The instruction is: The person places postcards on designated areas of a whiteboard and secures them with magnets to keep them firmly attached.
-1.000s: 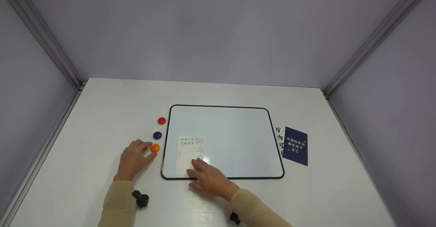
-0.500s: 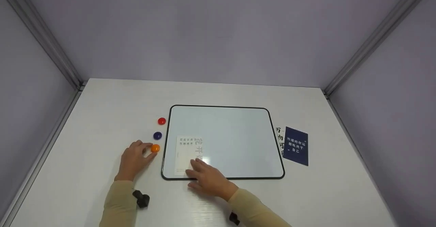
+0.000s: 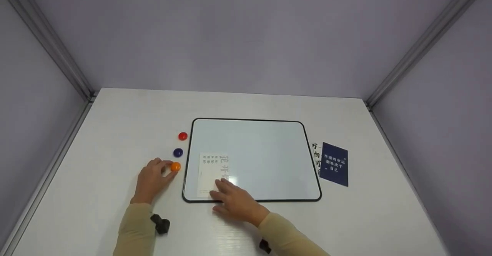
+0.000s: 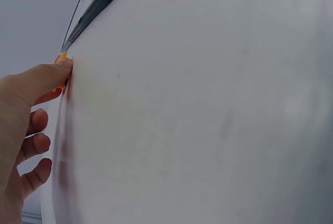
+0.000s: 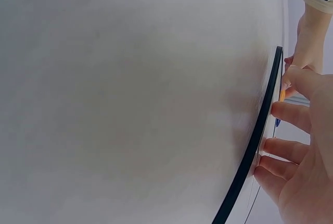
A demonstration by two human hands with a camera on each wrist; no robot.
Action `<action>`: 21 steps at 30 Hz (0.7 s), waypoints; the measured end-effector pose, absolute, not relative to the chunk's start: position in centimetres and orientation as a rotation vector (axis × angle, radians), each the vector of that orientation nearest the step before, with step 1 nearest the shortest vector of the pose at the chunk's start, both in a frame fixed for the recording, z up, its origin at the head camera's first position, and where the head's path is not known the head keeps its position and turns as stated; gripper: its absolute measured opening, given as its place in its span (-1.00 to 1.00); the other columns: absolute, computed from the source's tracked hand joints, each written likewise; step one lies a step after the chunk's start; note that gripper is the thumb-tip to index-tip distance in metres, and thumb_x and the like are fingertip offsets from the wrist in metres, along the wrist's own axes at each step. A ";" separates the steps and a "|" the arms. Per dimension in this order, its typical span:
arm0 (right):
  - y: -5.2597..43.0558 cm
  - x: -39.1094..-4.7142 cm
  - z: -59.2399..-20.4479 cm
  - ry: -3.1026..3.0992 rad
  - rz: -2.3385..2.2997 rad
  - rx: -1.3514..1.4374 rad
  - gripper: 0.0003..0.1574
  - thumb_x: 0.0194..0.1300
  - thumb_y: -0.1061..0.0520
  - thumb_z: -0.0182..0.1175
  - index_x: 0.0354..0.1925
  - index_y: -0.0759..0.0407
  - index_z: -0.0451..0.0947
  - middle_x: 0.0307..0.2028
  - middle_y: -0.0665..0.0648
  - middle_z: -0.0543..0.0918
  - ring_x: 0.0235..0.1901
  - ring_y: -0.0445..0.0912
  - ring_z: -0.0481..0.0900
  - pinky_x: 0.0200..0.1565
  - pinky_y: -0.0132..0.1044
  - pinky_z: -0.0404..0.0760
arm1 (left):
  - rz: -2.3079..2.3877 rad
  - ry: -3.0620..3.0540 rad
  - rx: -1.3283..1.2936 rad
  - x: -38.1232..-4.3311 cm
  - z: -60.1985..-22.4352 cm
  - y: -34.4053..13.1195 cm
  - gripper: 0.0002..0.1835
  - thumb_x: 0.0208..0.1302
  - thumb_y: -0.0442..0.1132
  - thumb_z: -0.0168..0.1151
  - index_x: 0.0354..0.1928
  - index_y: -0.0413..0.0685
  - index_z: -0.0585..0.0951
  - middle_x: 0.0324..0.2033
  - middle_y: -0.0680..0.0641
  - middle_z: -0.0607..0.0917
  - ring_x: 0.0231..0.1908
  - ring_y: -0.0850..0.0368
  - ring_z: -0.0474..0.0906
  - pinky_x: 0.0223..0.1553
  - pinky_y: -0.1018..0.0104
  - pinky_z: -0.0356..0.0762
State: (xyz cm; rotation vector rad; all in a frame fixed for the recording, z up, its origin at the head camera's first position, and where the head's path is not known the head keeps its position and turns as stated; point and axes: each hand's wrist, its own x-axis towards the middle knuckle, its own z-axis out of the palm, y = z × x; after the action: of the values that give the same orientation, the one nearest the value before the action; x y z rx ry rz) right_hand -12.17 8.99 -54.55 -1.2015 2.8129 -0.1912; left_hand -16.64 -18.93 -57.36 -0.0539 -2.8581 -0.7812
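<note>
My left hand (image 3: 150,181) pinches a round orange magnet (image 3: 175,166) between thumb and forefinger, low at the table just left of the whiteboard. In the left wrist view the orange magnet (image 4: 63,57) shows between the fingertips, the other fingers loosely bent. A pale card (image 3: 207,173) with printed characters lies on the whiteboard (image 3: 269,160) at its lower left. My right hand (image 3: 239,204) rests its spread fingers on the card's lower right part, covering that corner. In the right wrist view, fingers of the right hand (image 5: 296,151) touch the board beyond its black edge.
A dark blue magnet (image 3: 178,152) and a red magnet (image 3: 183,136) lie left of the board. Right of it lies a navy card (image 3: 334,164), beside a white card (image 3: 316,156) with black characters. Walls enclose the table (image 3: 127,113) at the back and sides.
Almost nothing moves. The left hand and the orange magnet stay beside the board, and the right hand stays on the pale card.
</note>
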 end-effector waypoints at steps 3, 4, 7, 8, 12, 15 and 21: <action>9.0 -12.2 -54.5 2.809 -0.185 -1.194 -0.46 0.39 -0.21 0.04 0.24 -0.07 0.42 0.37 0.18 0.37 0.39 0.08 0.36 0.35 -0.17 0.46 | -0.793 -2.857 -0.041 -16.6 -57.3 -18.9 -0.65 0.10 -0.14 0.41 -0.09 -0.15 0.68 -0.47 -0.08 0.52 -0.43 0.09 0.35 -0.39 0.34 0.29; 8.9 -12.2 -54.5 2.806 -0.190 -1.192 -0.46 0.39 -0.20 0.04 0.24 -0.07 0.43 0.37 0.18 0.37 0.39 0.08 0.36 0.35 -0.17 0.46 | -0.798 -2.854 -0.041 -16.6 -57.3 -18.9 -0.66 0.10 -0.14 0.41 -0.09 -0.14 0.68 -0.48 -0.07 0.52 -0.43 0.10 0.35 -0.39 0.35 0.28; 8.9 -12.3 -54.6 2.805 -0.201 -1.194 -0.47 0.40 -0.19 0.04 0.23 -0.05 0.44 0.36 0.19 0.39 0.38 0.09 0.36 0.35 -0.17 0.47 | -0.816 -2.845 -0.040 -16.6 -57.1 -18.9 -0.67 0.10 -0.14 0.41 -0.10 -0.13 0.68 -0.50 -0.07 0.51 -0.44 0.11 0.34 -0.41 0.37 0.26; 8.9 -12.3 -54.5 2.804 -0.206 -1.194 -0.48 0.40 -0.19 0.04 0.22 -0.04 0.44 0.36 0.19 0.39 0.38 0.10 0.36 0.34 -0.17 0.47 | -0.817 -2.844 -0.038 -16.6 -57.0 -18.9 -0.67 0.11 -0.13 0.41 -0.10 -0.13 0.68 -0.51 -0.06 0.51 -0.44 0.11 0.34 -0.42 0.38 0.27; 8.9 -12.3 -54.6 2.804 -0.211 -1.193 -0.48 0.40 -0.19 0.04 0.22 -0.04 0.44 0.35 0.20 0.39 0.38 0.10 0.37 0.34 -0.16 0.47 | -0.839 -2.849 -0.034 -16.6 -56.7 -18.8 -0.66 0.13 -0.10 0.39 -0.09 -0.12 0.68 -0.50 -0.06 0.52 -0.44 0.11 0.34 -0.42 0.39 0.27; 9.0 -12.3 -54.6 2.810 -0.212 -1.208 -0.48 0.40 -0.18 0.04 0.22 -0.03 0.44 0.35 0.21 0.40 0.37 0.11 0.37 0.33 -0.15 0.48 | -0.836 -2.851 -0.045 -16.7 -56.6 -18.8 -0.65 0.13 -0.09 0.39 -0.08 -0.12 0.68 -0.49 -0.07 0.53 -0.45 0.11 0.34 -0.44 0.39 0.27; 9.0 -12.2 -54.6 2.819 -0.212 -1.239 -0.47 0.39 -0.19 0.04 0.22 -0.01 0.45 0.34 0.23 0.41 0.36 0.12 0.39 0.33 -0.14 0.49 | -0.819 -2.857 -0.049 -16.8 -56.5 -18.6 -0.65 0.13 -0.07 0.39 -0.10 -0.12 0.68 -0.50 -0.07 0.53 -0.47 0.11 0.32 -0.45 0.40 0.23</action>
State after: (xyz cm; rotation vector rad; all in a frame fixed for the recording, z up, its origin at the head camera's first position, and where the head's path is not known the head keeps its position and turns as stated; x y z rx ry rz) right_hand -12.20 9.03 -54.61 -1.2386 2.8186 -0.2119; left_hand -16.81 -18.57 -56.45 -0.0487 -2.8573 -0.8187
